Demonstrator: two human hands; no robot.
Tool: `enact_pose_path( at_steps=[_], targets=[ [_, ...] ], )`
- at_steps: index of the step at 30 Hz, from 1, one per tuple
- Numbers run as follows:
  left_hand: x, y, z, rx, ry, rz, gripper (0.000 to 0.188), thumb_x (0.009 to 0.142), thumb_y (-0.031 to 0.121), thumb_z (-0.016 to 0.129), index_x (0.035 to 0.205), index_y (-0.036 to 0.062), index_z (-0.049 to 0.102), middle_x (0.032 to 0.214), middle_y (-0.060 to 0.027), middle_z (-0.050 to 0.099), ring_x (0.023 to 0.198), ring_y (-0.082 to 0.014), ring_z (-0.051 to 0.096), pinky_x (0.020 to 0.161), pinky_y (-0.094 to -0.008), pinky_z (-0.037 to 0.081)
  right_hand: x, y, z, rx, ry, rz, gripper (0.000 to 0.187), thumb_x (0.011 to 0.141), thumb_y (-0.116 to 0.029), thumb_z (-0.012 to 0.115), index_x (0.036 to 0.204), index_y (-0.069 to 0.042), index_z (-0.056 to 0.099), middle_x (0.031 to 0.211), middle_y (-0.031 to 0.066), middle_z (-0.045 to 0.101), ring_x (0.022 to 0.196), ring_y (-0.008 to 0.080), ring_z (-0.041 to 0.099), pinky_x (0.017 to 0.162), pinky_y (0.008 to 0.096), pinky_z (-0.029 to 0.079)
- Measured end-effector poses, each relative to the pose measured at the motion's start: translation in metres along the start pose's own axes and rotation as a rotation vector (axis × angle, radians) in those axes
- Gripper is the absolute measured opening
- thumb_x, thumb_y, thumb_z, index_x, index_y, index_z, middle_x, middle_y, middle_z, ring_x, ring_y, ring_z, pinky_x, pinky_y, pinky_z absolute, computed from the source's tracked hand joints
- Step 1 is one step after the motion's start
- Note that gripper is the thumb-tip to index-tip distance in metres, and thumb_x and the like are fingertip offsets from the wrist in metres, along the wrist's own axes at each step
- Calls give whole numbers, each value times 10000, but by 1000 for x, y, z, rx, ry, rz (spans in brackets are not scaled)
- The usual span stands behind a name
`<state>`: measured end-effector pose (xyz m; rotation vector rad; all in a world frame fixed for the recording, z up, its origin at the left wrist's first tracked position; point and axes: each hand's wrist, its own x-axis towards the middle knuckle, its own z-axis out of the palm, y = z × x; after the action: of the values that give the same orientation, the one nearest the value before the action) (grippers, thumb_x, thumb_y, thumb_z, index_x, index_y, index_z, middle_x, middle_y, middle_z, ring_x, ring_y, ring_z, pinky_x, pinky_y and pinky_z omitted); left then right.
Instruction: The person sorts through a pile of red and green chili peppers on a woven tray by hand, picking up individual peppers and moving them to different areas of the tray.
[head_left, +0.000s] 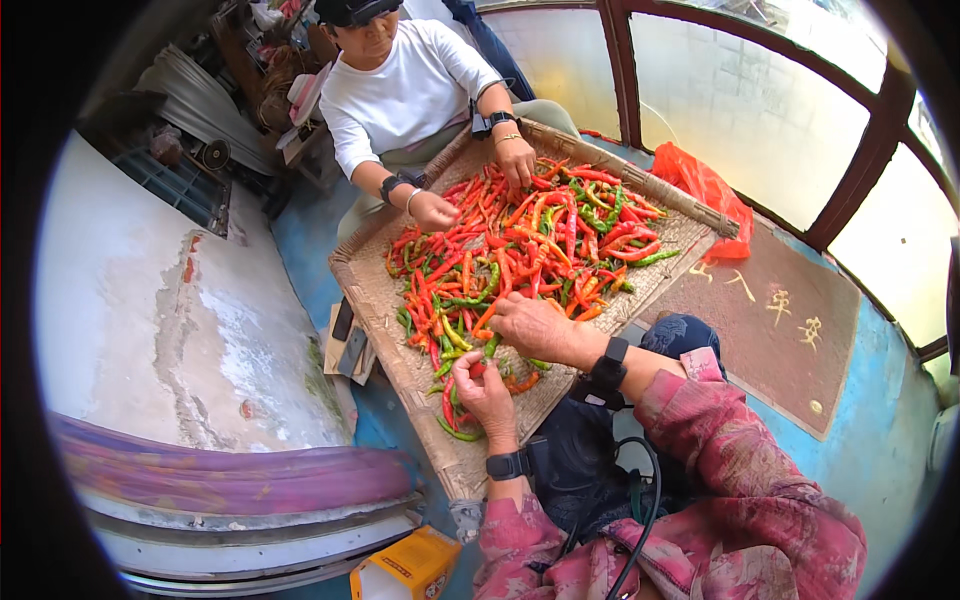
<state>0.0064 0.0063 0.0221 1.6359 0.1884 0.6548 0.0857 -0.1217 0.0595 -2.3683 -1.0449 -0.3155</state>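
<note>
Peppers point(520, 250), red, orange and green, lie in a big heap all over a wide woven tray point(385, 300) that sits on the blue floor point(880, 440) in the middle of the picture. At 3 o'clock from the tray is a brown mat point(770, 330) with gold marks on it, and at 1 o'clock a red plastic bag point(705, 185) lies just beside the tray's far edge. At 12 o'clock a helper in a white shirt point(400, 95) sits across the tray with both hands down in the heap. At 6 o'clock, near the bottom edge, stands a small yellow box point(410, 565). The person's right hand point(535, 325) lies flat and spread open on the peppers at the near side of the heap, holding nothing that can be seen. The left hand point(485, 385), just below it at 6 o'clock, is curled shut around a small red pepper point(478, 370), pinched in the fingers. A few green ones point(455, 430) lie apart at the near edge by that hand. Most of the heap looks mixed up and untouched, with no sorted pile to be seen, so lots of work seems left to do.
</note>
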Motion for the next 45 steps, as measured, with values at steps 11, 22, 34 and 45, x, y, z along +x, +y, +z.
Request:
enact_pose_path(
  at_steps=[11,22,34,45],
  targets=[
    [2,11,-6,213,16,-159,294,971,233,370,1131,20,492,928,-91,549,653,-147,559,550,-266,445,11,25,-36,126,267,388,229,776,-188,603,934,-27,564,843,159,573,832,324,578,685,418,475],
    [-2,33,11,13,37,-51,300,959,320,419,1041,55,534,757,14,465,579,-48,400,495,-188,347,-5,-11,-3,402,-268,12,182,765,-116,613,927,-34,609,866,171,576,858,332,583,721,419,463],
    [16,13,-6,123,1,-192,287,912,140,484,1167,10,489,921,-84,556,773,-156,545,691,-301,462,14,27,-39,149,15,343,241,835,-283,551,882,-49,587,728,177,617,712,349,617,616,452,481],
    [40,-38,16,1154,-571,492,233,737,5,552,957,62,604,960,-128,569,941,-323,533,801,-400,455,5,32,-30,47,233,326,198,812,-224,580,913,-54,569,680,179,602,688,366,609,589,466,478]
  ],
)
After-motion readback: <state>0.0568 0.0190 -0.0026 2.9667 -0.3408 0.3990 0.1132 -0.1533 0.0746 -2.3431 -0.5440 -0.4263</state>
